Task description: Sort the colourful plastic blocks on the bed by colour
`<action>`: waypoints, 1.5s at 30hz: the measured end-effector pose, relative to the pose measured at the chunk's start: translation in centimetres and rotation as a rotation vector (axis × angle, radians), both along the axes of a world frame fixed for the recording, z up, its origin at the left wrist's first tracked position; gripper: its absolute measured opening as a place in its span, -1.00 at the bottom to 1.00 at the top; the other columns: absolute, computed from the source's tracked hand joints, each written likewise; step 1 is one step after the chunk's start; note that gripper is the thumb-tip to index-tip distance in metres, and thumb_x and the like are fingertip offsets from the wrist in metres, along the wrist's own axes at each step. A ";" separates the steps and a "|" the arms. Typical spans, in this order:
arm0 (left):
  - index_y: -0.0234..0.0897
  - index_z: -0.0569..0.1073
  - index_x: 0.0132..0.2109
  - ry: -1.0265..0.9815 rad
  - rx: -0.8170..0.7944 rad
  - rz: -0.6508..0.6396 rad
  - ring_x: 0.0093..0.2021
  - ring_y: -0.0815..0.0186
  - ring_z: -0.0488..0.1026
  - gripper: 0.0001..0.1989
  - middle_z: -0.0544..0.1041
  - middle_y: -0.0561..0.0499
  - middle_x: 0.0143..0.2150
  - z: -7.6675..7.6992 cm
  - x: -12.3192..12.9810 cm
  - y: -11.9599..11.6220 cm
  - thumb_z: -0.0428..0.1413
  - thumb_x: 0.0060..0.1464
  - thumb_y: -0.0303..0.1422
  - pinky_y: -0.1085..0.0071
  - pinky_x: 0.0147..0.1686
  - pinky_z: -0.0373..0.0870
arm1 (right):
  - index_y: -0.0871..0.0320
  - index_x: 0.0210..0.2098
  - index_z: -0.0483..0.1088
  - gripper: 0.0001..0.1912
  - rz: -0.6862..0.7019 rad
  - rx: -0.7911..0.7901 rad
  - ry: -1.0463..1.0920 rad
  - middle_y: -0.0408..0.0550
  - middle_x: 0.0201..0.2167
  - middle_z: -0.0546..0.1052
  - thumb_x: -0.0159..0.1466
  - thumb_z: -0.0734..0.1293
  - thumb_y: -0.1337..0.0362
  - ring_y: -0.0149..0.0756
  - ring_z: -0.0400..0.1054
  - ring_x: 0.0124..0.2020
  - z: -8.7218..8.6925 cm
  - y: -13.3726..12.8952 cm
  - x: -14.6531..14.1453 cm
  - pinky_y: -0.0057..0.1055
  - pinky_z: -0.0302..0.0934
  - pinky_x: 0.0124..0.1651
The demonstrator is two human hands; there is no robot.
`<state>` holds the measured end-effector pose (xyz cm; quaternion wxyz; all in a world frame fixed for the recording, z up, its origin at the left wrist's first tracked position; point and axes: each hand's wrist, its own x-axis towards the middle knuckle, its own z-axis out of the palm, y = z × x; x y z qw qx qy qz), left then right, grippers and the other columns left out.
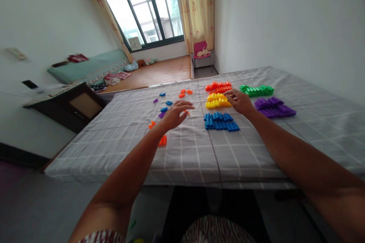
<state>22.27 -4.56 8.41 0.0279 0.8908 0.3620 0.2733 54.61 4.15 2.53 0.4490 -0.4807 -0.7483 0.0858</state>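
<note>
My left hand [178, 115] hovers over loose plastic pieces on the left half of the bed-like table, fingers spread and nothing visible in them. Under and around it lie blue pieces [164, 109], orange pieces [162, 140] and a purple piece [155, 100]. My right hand [239, 101] reaches the right end of a stacked yellow pile [216, 101], thumb and fingers bent together there; whatever is between the fingertips is too small to make out. Behind the yellow pile is a red-orange pile [218, 87]. Nearer to me lies a blue pile [221, 122].
Right of my right hand sit a green pile [257, 90] and a purple pile [273, 107]. A grey checked cloth [188, 155] covers the surface. A dark cabinet [71, 106] stands at the left, a pink chair [201, 51] at the back beside the wall.
</note>
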 end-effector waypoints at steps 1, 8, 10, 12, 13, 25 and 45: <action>-0.18 0.52 0.00 -0.036 0.004 0.087 0.11 0.22 0.37 -0.68 0.50 -0.07 0.07 0.4 -2.2 -0.3 0.00 0.14 -0.44 0.16 0.17 0.25 | 0.17 -0.17 0.49 -0.72 -0.005 0.004 0.002 0.02 -0.27 0.59 0.27 0.22 0.19 -0.28 0.46 -0.35 0.2 -0.4 -0.3 -0.41 0.32 -0.33; -0.27 0.54 -0.03 -0.069 -0.394 0.555 -0.16 0.22 0.51 -0.56 0.57 -0.09 -0.06 -0.5 -15.5 -3.0 0.08 0.05 -0.10 0.33 -0.15 0.44 | 0.15 -0.13 0.48 -0.74 0.228 0.028 -0.156 -0.02 -0.25 0.58 0.28 0.24 0.20 -0.32 0.45 -0.38 3.0 -4.1 -7.1 -0.40 0.31 -0.26; -0.26 0.54 -0.02 -0.062 -0.469 0.530 -0.17 0.22 0.51 -0.50 0.56 -0.09 -0.07 -2.0 -16.3 -3.1 0.17 -0.06 -0.07 0.36 -0.17 0.43 | 0.14 -0.12 0.47 -0.75 0.328 0.034 -0.221 -0.03 -0.21 0.57 0.28 0.25 0.23 -0.34 0.44 -0.39 3.5 -4.7 -10.7 -0.38 0.31 -0.21; -0.27 0.56 -0.06 -0.113 -0.513 0.501 -0.21 0.23 0.51 -0.51 0.58 -0.09 -0.15 -3.4 -16.2 -2.7 0.22 -0.13 -0.11 0.37 -0.21 0.44 | 0.14 -0.09 0.46 -0.75 0.396 0.022 -0.273 -0.02 -0.15 0.56 0.27 0.26 0.27 -0.35 0.44 -0.38 3.6 -4.6 -14.6 -0.36 0.31 -0.17; -0.29 0.56 -0.08 -0.167 -0.543 0.483 -0.25 0.24 0.52 -0.53 0.59 -0.08 -0.19 -3.9 -15.9 -2.3 0.22 -0.13 -0.12 0.37 -0.23 0.44 | 0.15 -0.07 0.45 -0.74 0.415 0.010 -0.295 -0.01 -0.12 0.55 0.26 0.26 0.30 -0.35 0.44 -0.36 3.4 -4.4 -16.7 -0.35 0.30 -0.14; -0.33 0.60 -0.13 -0.313 -0.499 0.568 -0.28 0.28 0.49 -0.67 0.61 -0.05 -0.27 -6.4 -18.1 4.2 0.09 -0.04 -0.36 0.43 -0.28 0.39 | 0.13 -0.11 0.50 -0.73 0.304 -0.139 -0.499 -0.01 -0.09 0.56 0.22 0.30 0.44 -0.24 0.41 -0.01 -0.7 1.7 -31.3 -0.36 0.21 0.07; -0.16 0.58 -0.08 -0.061 -0.307 0.628 -0.19 0.22 0.51 -0.65 0.62 0.01 -0.21 -7.0 -18.5 4.2 0.02 0.04 -0.25 0.42 -0.24 0.36 | 0.20 -0.25 0.45 -0.69 -0.202 -0.507 0.327 0.02 -0.35 0.58 0.08 0.44 0.14 -0.32 0.45 -0.52 -0.8 -11.4 0.5 -0.33 0.43 -0.43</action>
